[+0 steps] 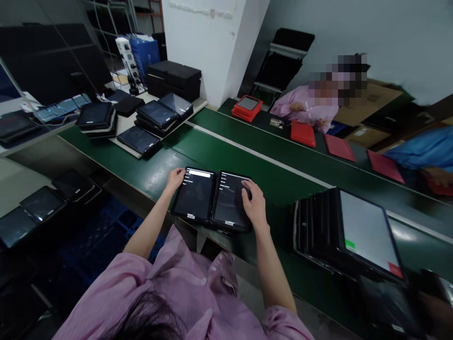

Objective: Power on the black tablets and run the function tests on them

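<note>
Two black tablets lie side by side at the near edge of the green bench, both screens lit with white menu text on black. The left tablet [196,198] shows a white bar across its top line. My left hand [174,179] is closed on that tablet's upper left edge, fingertips at the corner. Over the right tablet [228,203], my right hand [254,200] is open, its fingers slightly apart and bent. The fingertips are at the upper right of the screen; whether they press it I cannot tell.
A tall stack of tablets [368,231] stands to the right on the bench [276,186]. Several tablets [155,113] lie piled at the left. Across the bench sits a person in a pink sleeve [283,101] near red tablet-like items [303,134]. A blue sleeve [421,146] reaches in at far right.
</note>
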Action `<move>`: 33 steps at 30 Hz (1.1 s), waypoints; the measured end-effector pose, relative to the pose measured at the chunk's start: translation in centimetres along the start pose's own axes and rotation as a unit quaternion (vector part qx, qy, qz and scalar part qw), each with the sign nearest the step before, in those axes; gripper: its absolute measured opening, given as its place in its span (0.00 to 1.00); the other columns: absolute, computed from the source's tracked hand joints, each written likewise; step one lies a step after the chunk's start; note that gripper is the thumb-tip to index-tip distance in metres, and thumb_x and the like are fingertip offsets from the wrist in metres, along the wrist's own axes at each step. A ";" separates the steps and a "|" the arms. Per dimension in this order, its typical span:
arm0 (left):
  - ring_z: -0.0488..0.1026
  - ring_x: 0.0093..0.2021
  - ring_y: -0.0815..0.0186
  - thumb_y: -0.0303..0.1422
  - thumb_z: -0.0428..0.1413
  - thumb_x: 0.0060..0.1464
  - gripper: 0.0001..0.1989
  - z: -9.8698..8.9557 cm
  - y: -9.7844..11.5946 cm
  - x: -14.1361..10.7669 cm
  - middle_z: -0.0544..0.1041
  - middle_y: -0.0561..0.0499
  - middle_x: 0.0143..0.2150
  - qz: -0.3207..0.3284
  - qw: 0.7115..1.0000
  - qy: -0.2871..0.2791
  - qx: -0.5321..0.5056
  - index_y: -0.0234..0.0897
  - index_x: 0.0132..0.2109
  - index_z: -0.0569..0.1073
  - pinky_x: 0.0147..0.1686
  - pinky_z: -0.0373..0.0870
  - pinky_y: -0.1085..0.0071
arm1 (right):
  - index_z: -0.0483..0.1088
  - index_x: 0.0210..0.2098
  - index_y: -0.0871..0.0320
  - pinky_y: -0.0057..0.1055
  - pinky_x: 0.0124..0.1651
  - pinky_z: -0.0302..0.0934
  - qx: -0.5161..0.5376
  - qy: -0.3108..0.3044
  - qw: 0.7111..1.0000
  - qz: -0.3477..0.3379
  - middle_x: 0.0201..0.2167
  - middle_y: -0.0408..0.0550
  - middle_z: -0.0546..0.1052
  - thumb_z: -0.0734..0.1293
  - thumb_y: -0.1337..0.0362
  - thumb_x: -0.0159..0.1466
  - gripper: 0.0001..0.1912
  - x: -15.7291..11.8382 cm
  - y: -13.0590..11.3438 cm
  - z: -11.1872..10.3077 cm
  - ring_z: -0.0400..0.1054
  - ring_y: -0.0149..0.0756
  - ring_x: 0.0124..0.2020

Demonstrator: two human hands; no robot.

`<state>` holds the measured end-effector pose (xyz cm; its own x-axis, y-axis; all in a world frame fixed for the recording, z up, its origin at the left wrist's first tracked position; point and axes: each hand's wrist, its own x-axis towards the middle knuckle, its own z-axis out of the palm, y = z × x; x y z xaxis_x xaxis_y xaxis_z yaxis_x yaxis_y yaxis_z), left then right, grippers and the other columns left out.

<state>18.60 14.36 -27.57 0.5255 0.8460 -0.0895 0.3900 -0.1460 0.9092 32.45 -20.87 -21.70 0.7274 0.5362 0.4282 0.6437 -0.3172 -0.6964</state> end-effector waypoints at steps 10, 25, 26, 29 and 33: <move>0.84 0.50 0.49 0.39 0.66 0.58 0.12 0.0 0.2 -0.3 0.88 0.41 0.47 0.007 1.000 0.001 -0.002 0.38 0.46 0.87 0.55 0.78 0.58 | 0.76 0.64 0.51 0.55 0.74 0.65 0.050 0.089 0.992 0.068 0.60 0.54 0.84 0.63 0.49 0.78 0.22 -4.5 -0.4 -0.5 0.77 0.50 0.66; 0.82 0.60 0.48 0.39 0.63 0.61 0.16 -1.4 -0.8 -3.0 0.87 0.42 0.56 0.008 0.999 -0.017 -0.046 0.38 0.51 0.88 0.65 0.74 0.57 | 0.79 0.61 0.50 0.57 0.76 0.63 0.026 0.044 0.998 0.044 0.59 0.53 0.85 0.63 0.50 0.78 0.20 -3.9 -1.1 -0.2 0.73 0.51 0.68; 0.82 0.59 0.48 0.39 0.63 0.61 0.16 -1.4 -0.9 -3.1 0.87 0.42 0.56 0.003 0.999 -0.018 -0.046 0.38 0.52 0.88 0.64 0.74 0.57 | 0.80 0.60 0.49 0.57 0.76 0.62 0.020 0.033 0.999 0.037 0.60 0.53 0.84 0.63 0.50 0.78 0.20 -3.8 -1.1 -0.3 0.73 0.51 0.69; 0.83 0.59 0.49 0.39 0.63 0.60 0.17 -1.4 -1.2 -3.4 0.87 0.42 0.56 -0.009 0.998 -0.022 -0.051 0.39 0.52 0.88 0.63 0.76 0.57 | 0.80 0.59 0.49 0.58 0.78 0.59 0.007 0.004 1.000 0.020 0.62 0.52 0.83 0.62 0.50 0.79 0.20 -3.1 -1.3 -0.4 0.71 0.51 0.71; 0.83 0.58 0.49 0.39 0.64 0.60 0.16 -1.5 -1.4 -3.5 0.88 0.43 0.54 -0.001 0.998 -0.021 -0.052 0.40 0.52 0.88 0.62 0.76 0.57 | 0.79 0.60 0.49 0.58 0.78 0.58 0.004 -0.003 1.000 0.006 0.62 0.53 0.83 0.62 0.50 0.79 0.20 -2.3 -1.2 -0.4 0.70 0.52 0.72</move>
<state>15.07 12.37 -27.92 0.5577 0.8232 -0.1060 0.3117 -0.0894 0.9460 30.14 -22.03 -21.61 0.7338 0.5375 0.4155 0.6329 -0.3183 -0.7058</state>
